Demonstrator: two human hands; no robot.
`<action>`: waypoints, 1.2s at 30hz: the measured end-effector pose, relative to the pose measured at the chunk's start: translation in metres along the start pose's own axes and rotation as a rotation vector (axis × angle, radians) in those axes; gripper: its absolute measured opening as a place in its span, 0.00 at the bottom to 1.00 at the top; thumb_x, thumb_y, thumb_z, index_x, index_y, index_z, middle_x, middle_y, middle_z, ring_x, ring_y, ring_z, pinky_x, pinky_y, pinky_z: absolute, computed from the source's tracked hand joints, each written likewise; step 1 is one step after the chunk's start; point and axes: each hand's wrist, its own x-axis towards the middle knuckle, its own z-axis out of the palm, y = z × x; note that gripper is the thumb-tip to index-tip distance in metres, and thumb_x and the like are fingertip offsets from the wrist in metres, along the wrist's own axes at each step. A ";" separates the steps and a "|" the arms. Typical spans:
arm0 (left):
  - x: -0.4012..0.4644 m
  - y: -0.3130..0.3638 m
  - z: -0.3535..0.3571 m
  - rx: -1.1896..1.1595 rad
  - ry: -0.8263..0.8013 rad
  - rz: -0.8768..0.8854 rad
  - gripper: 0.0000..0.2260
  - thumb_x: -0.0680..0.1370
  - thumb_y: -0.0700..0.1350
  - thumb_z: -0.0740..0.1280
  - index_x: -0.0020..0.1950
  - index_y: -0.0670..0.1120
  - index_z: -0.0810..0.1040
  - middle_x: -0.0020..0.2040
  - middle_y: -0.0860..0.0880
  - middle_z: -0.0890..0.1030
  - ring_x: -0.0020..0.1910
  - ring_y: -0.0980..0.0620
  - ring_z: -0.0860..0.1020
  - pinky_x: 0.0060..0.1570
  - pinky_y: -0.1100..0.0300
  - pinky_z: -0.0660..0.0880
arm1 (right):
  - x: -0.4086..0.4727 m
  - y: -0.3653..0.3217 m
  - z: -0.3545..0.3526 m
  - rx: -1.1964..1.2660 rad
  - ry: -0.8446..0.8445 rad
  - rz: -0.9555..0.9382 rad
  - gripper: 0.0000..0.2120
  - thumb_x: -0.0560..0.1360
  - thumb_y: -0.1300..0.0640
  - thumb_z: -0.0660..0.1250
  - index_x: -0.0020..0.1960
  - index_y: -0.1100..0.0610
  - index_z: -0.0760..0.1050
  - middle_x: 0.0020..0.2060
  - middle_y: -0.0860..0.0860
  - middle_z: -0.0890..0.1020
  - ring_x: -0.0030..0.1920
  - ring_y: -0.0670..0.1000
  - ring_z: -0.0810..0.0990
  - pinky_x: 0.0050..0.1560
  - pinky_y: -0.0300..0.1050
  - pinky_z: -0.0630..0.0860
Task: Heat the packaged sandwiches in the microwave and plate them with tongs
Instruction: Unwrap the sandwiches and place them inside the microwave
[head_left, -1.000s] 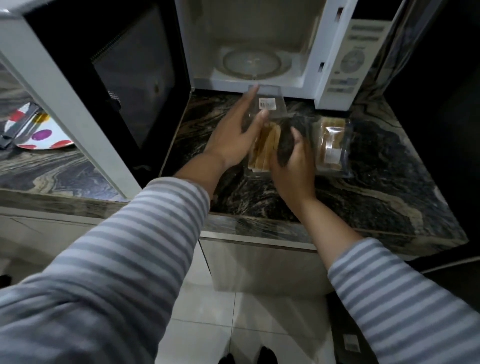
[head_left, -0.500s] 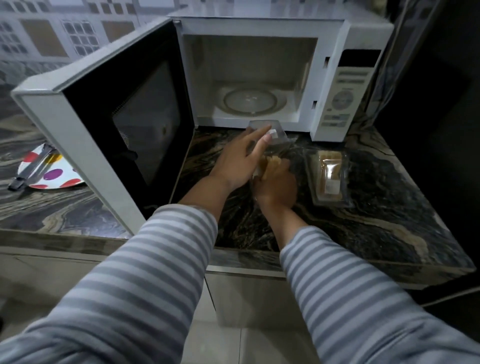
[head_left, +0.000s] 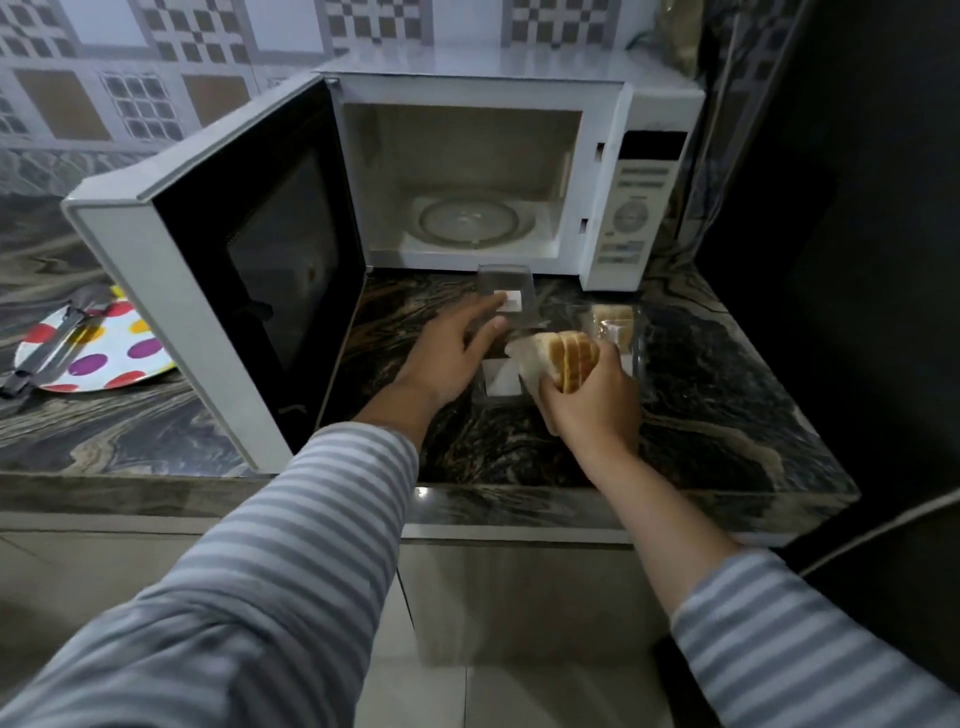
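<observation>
Sandwich (head_left: 569, 358) lifted out since earlier; right hand (head_left: 592, 410) fingers clasp it, left hand (head_left: 452, 353) fingers spread on clear package (head_left: 506, 296).

Right hand (head_left: 589, 402) curled closed, gripping; left hand (head_left: 452, 353) flat, fingers extended forward.

No text is legible: the white labels (head_left: 511, 301) on the clear package and the microwave control panel (head_left: 635, 210) print are too blurred.
</observation>
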 end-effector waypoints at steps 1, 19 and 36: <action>-0.005 -0.001 0.003 0.005 0.016 -0.010 0.15 0.81 0.50 0.62 0.66 0.49 0.76 0.66 0.48 0.76 0.67 0.51 0.72 0.67 0.60 0.67 | -0.006 0.005 -0.006 0.008 0.010 0.010 0.26 0.71 0.50 0.72 0.66 0.53 0.68 0.55 0.52 0.79 0.55 0.55 0.79 0.47 0.43 0.71; -0.049 -0.004 0.043 0.273 -0.014 -0.139 0.06 0.79 0.50 0.64 0.51 0.50 0.78 0.62 0.50 0.76 0.59 0.46 0.76 0.62 0.48 0.70 | -0.027 0.016 -0.045 0.071 0.116 0.036 0.25 0.72 0.53 0.72 0.66 0.54 0.69 0.55 0.52 0.79 0.53 0.53 0.78 0.45 0.42 0.73; 0.023 -0.035 0.015 0.400 -0.008 -0.380 0.18 0.81 0.54 0.58 0.69 0.49 0.68 0.68 0.47 0.72 0.69 0.48 0.68 0.71 0.46 0.61 | 0.120 -0.076 -0.007 0.049 -0.015 -0.060 0.24 0.71 0.53 0.72 0.63 0.57 0.68 0.56 0.54 0.79 0.54 0.57 0.78 0.46 0.44 0.72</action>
